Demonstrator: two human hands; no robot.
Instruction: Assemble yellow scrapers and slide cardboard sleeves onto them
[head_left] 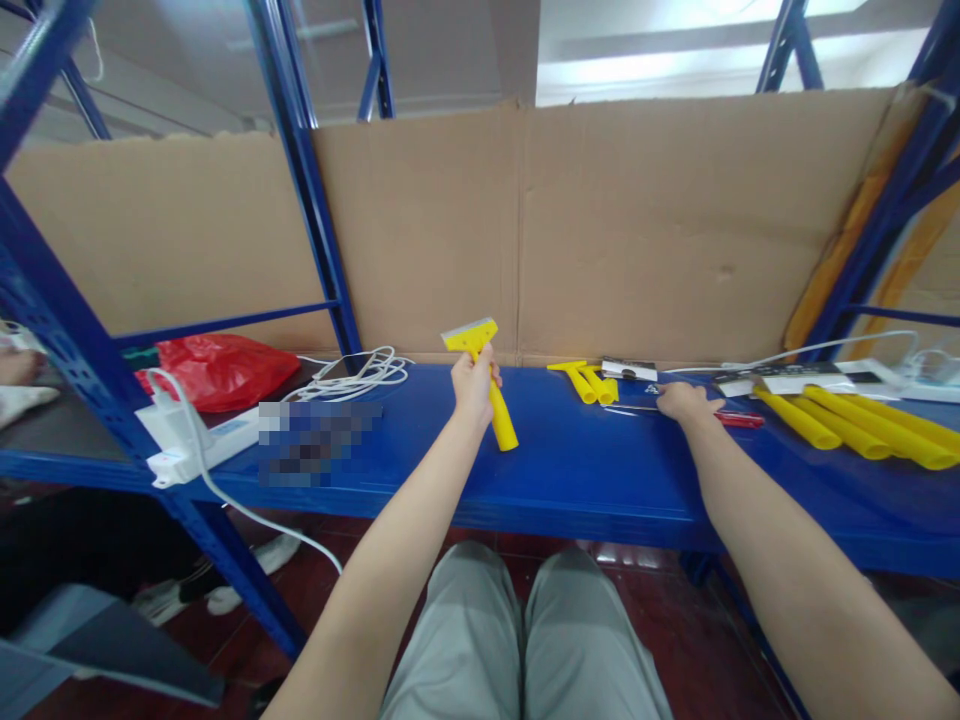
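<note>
Scraper (505, 420) in left hand (474, 388), clasping it tilted above blue worktop (577, 465). Resting right hand (686, 401) close to red-handled tool (741, 420), well apart from left; grip hidden, impossible to tell. Seemingly gathering another item; probably needing a secure pinch next, with scraper steady.

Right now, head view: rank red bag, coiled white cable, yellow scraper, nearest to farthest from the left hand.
1. Yellow scraper: gripped in the left hand.
2. Coiled white cable: to the hand's left.
3. Red bag: farther left, beyond the cable.
</note>
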